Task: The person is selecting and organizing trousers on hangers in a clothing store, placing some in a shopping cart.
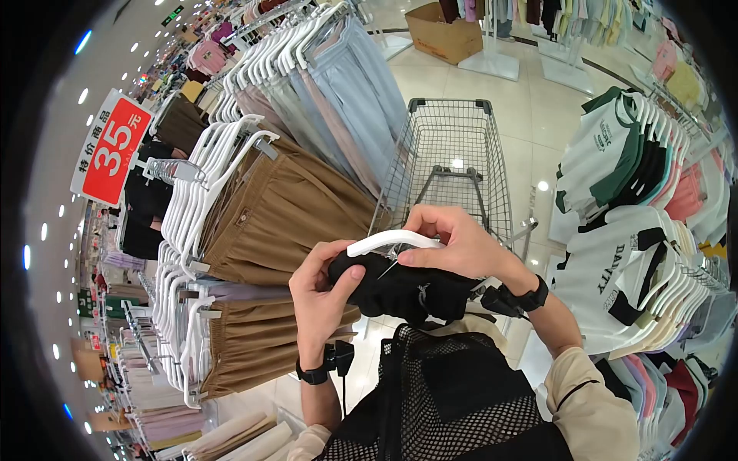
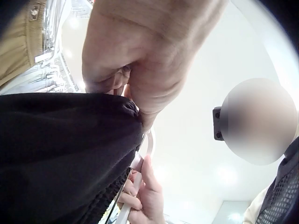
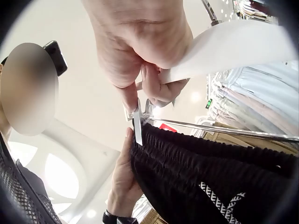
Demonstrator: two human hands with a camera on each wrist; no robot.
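Observation:
Black drawstring pants [image 1: 419,296] with a gathered elastic waistband [image 3: 196,147] are held up in front of the person's body. The left hand [image 1: 319,288] grips the waistband's end, thumb on the near side. A white hanger [image 1: 384,240] with a metal bar lies along the top of the waistband. The right hand [image 1: 465,244] holds this hanger and pinches its metal clip [image 3: 138,126], which overlaps the waistband's corner in the right wrist view. A white patterned drawstring [image 3: 219,201] hangs from the waist. The garment's lower part is hidden.
A wire shopping cart [image 1: 453,154] stands just ahead. On the left hang brown pants [image 1: 292,207] and light blue pants [image 1: 357,92], beside a red price sign [image 1: 115,150]. Racked shirts [image 1: 607,269] fill the right side. A cardboard box [image 1: 442,34] sits farther back.

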